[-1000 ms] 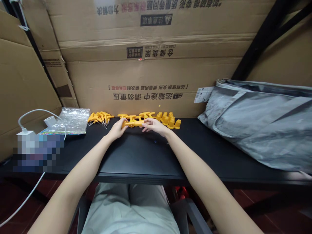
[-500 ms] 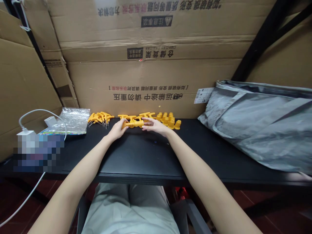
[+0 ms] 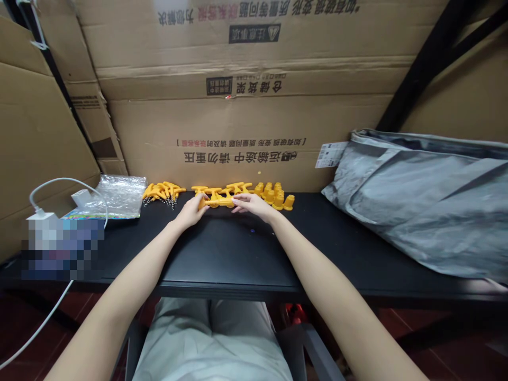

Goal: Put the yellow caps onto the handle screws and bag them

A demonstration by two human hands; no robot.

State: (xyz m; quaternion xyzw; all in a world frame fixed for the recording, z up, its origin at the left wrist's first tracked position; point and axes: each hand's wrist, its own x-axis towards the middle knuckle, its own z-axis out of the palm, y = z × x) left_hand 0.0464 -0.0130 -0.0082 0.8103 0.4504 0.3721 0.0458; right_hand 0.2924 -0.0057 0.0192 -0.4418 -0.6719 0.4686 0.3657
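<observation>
Both my arms reach to the far side of a black table (image 3: 222,254). My left hand (image 3: 193,210) and my right hand (image 3: 249,203) pinch the two ends of a yellow T-shaped plastic piece (image 3: 217,200), which lies low over the table between them. More yellow T-shaped pieces (image 3: 238,187) lie just behind it. A pile of yellow pieces with small metal hooks (image 3: 162,191) sits to the left. A cluster of small yellow cone-shaped caps (image 3: 274,194) stands to the right of my right hand.
Cardboard boxes (image 3: 246,116) wall the back and left. A crinkled clear plastic bag (image 3: 119,194) and a white charger with cable (image 3: 81,198) lie at left. A large grey fabric bag (image 3: 428,201) covers the right of the table. My lap shows below the table edge.
Almost nothing. My hands stay on the yellow piece, with only slight finger shifts.
</observation>
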